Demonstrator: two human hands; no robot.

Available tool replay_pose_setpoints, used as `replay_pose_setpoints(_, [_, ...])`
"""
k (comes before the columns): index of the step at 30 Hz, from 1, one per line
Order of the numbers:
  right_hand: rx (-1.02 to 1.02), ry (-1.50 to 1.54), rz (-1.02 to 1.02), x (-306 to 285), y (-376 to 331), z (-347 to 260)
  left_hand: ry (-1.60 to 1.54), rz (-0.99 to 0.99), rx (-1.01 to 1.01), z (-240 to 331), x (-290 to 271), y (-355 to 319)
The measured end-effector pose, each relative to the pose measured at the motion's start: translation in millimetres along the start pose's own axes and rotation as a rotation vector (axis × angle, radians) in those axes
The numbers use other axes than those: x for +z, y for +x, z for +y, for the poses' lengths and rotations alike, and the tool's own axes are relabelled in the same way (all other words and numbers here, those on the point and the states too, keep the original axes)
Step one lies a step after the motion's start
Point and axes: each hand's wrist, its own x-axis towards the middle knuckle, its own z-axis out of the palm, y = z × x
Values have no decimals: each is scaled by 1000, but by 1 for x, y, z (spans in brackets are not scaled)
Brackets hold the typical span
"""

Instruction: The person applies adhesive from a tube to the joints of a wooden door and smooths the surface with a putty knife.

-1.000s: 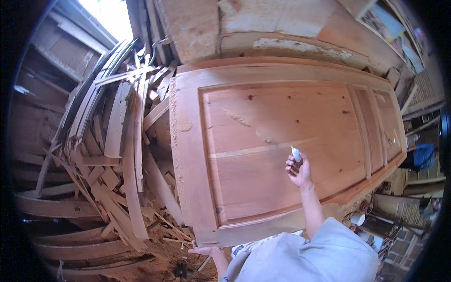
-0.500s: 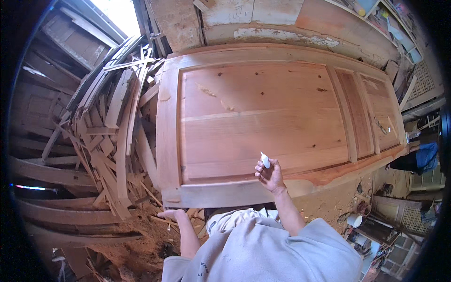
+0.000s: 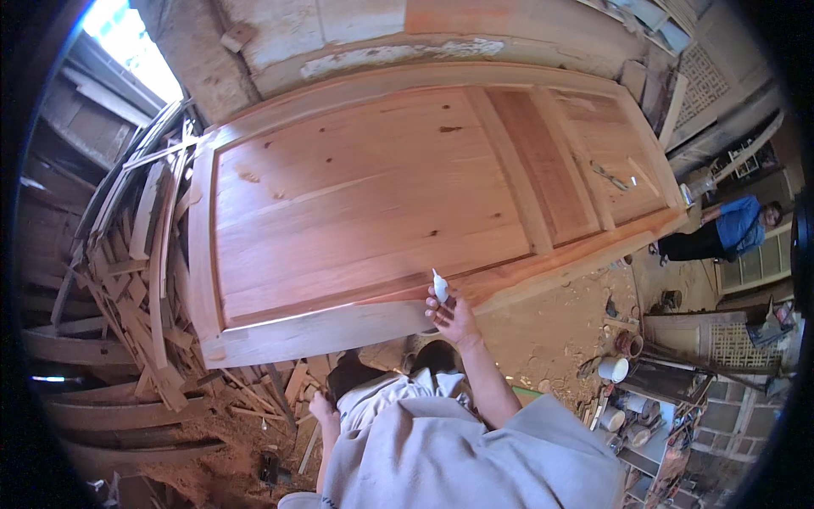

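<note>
My right hand (image 3: 454,321) is closed around a small white squeeze bottle (image 3: 440,287) with a pointed nozzle tipped upward. It is held above the near edge of a large wooden door (image 3: 365,195), which lies flat with its panels framed by raised rails. Low at my left side hangs my left hand (image 3: 321,405), away from the door and near the wood scraps; its fingers are too small to make out. On the door's far right panel lies a tool that looks like pliers (image 3: 609,176), with a thin light strip (image 3: 643,176) beside it.
Offcuts and long boards (image 3: 153,280) are heaped at the left. Sawdust (image 3: 543,327) covers the floor. A person in blue (image 3: 736,227) stands beyond the door's right end. White buckets (image 3: 613,368) and a cluttered shelf (image 3: 649,424) stand at the lower right.
My view has shifted right along the door, bringing the person in blue into fuller sight. The bottle stays in my right hand, now nearer the door's edge. My left hand has drawn in toward my body.
</note>
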Motion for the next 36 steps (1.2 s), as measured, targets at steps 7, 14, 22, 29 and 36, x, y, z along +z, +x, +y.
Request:
replay_pose_setpoints(7, [-66,67,38,-58,-15,-35,-492,-203,-117,80,51,-37])
replay_pose_setpoints(14, [-176,157,67,-65,-15,-33,-520,-252,-18,101,100,-20])
replay_pose_setpoints(22, [-191,107,163,-51,-29,-35,-366,-109,-162,87,108,9])
replay_pose_setpoints(29, [-352,-29,265,-59,-26,-31,-429,-174,-45,100,113,-4])
replay_pose_setpoints(36, [-422,274,-75,-130,-61,-104,-586,-139,-34,126,128,-59])
